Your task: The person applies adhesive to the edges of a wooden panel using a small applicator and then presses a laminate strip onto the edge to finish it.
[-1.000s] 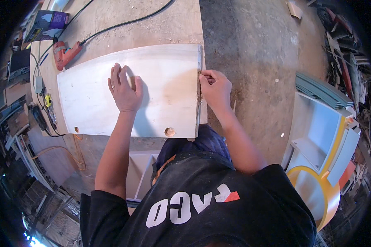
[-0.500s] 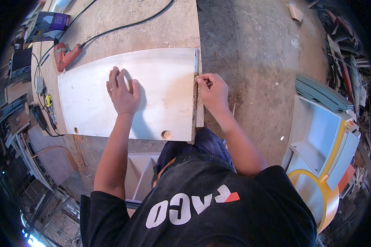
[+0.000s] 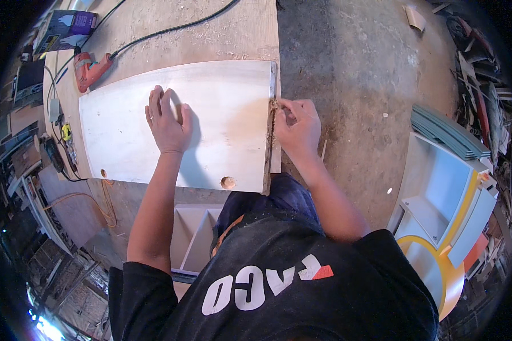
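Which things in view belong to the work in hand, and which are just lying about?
In the work:
white board
left hand, at its face
right hand, at its right edge
bench underneath

Apparently lying about:
red drill, perhaps a tool for this work
grey panels
yellow-edged cabinet

Up top, the black cable point(image 3: 199, 24) was cut off by the upper edge; right of centre, whether anything was pinched by the right hand point(image 3: 299, 127) couldn't be told; lower centre, the white shelf unit point(image 3: 185, 226) was part-hidden by the black shirt point(image 3: 290, 241)!
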The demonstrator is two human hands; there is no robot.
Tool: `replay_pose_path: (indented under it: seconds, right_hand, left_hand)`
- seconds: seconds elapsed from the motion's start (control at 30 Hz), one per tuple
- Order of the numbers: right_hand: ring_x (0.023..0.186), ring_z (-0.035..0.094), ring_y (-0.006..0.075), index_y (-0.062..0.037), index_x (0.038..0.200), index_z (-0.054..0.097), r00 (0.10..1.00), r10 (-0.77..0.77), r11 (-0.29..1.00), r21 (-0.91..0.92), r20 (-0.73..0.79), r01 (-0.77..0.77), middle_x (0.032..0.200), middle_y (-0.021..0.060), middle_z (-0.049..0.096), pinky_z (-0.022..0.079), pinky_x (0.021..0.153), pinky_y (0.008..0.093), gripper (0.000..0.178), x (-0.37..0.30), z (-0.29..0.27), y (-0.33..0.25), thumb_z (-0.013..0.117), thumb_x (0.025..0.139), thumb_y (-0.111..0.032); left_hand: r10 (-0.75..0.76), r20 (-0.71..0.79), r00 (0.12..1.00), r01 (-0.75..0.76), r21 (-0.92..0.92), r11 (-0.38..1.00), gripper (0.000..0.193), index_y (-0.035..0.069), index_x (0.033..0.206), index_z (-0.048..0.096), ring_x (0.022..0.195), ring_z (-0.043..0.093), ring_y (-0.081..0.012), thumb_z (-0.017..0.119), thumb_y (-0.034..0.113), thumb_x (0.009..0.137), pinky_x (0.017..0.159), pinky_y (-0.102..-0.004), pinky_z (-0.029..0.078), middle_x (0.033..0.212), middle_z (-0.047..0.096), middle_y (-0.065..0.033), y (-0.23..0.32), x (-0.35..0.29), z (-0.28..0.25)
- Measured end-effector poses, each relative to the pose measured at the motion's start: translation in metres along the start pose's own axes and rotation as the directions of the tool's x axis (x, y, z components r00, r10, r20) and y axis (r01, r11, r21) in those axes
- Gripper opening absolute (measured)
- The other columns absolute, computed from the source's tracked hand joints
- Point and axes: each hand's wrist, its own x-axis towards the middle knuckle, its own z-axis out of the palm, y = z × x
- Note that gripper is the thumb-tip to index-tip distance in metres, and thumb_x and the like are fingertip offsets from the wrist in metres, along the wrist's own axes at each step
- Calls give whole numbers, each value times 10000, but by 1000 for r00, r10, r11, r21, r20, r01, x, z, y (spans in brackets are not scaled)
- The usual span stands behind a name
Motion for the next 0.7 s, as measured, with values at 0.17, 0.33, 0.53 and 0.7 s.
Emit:
replay_pose_path:
  seconds: [0.17, 0.33, 0.53, 0.7]
  right_hand:
    - [783, 665, 212, -80, 1068, 776, 996, -81, 996, -28, -28, 80, 960, 99, 654, 546, 725, 336, 195, -2, 11, 10, 746, 876, -93]
    - [775, 656, 212, -60, 1022, 765, 999, 41, 999, 29, 3, -42, 936, 101, 650, 529, 717, 336, 142, -3, 14, 11, 748, 887, -96]
    - [744, 629, 204, -35, 973, 732, 1000, 26, 998, 62, 6, -26, 901, 98, 627, 517, 699, 335, 79, 1, 16, 12, 737, 898, -60]
    - [747, 612, 175, -22, 976, 725, 998, 57, 992, 111, 7, -57, 918, 84, 620, 515, 708, 312, 67, 0, 17, 10, 730, 918, -55]
  left_hand:
    - [-4, 1, 1000, 4, 6, 1000, 535, 86, 1419, 519, 1505, 354, -348, 614, 342, 958, 1216, -576, 251, 1580, 415, -164, 0, 1, 2]
    - [3, -2, 1000, -3, 3, 1000, 533, 85, 1419, 521, 1502, 355, -355, 608, 344, 961, 1217, -573, 250, 1577, 419, -170, 0, 1, 0]
    - [-1, 0, 1000, 1, 9, 1000, 529, 80, 1410, 531, 1500, 358, -355, 611, 346, 959, 1215, -571, 254, 1570, 428, -174, 1, 1, 0]
    - [4, -3, 1000, -4, 3, 1000, 531, 76, 1405, 536, 1497, 362, -356, 619, 348, 955, 1210, -572, 260, 1570, 427, -174, 2, 1, 0]
